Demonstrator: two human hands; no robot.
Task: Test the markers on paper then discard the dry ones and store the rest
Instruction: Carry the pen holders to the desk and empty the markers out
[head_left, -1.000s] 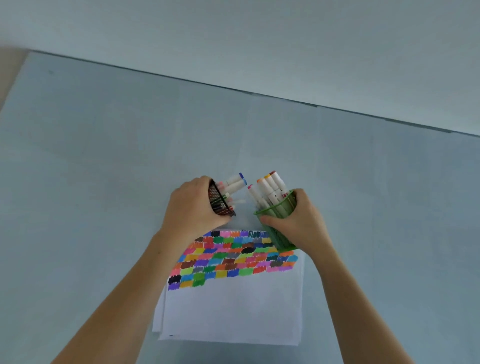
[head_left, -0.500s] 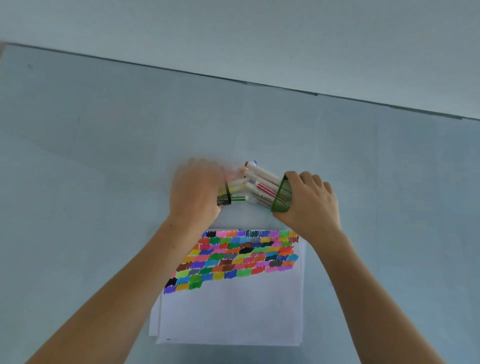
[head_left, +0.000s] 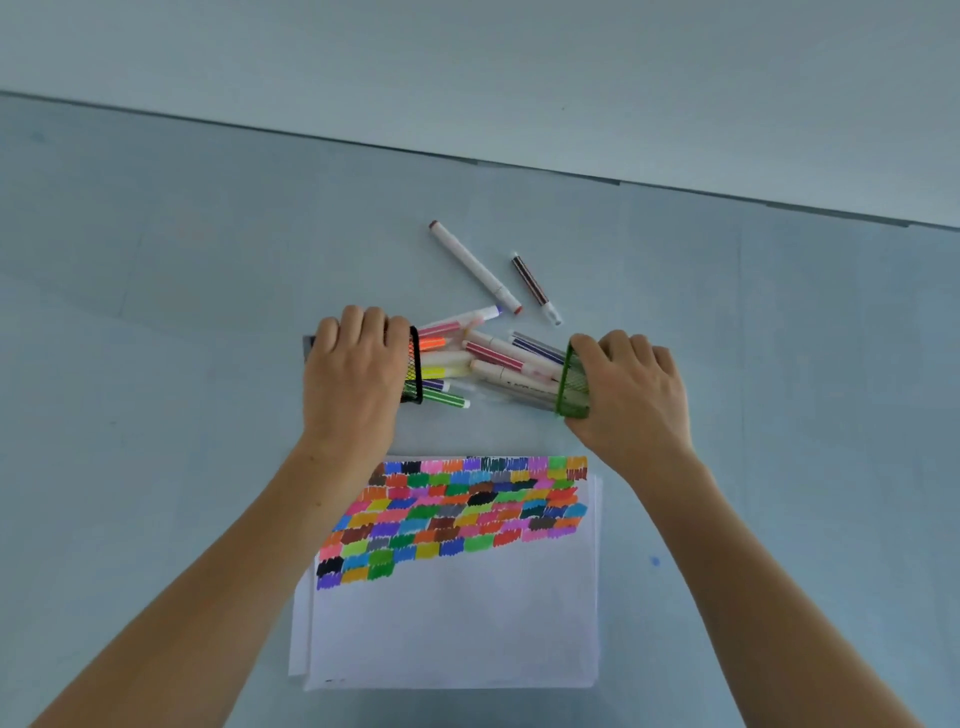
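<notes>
My left hand (head_left: 353, 374) grips a black mesh cup (head_left: 414, 371) lying on its side, mouth to the right. My right hand (head_left: 631, 395) grips a green mesh cup (head_left: 571, 382) tipped on its side, mouth to the left. Several markers (head_left: 467, 364) spill out between the two mouths onto the table. A long white marker (head_left: 474, 267) and a thinner dark striped marker (head_left: 536, 287) lie loose just beyond them. A stack of white paper (head_left: 457, 618) with rows of coloured test swatches (head_left: 457, 514) lies near me, between my forearms.
The grey-blue table (head_left: 156, 312) runs back to a far edge (head_left: 467, 158) against a pale wall. A small blue ink spot (head_left: 654, 561) marks the table right of the paper.
Both cups went from tilted upright over the paper to lying flat, mouths facing each other. Markers have slid out, and two have rolled away toward the far side.
</notes>
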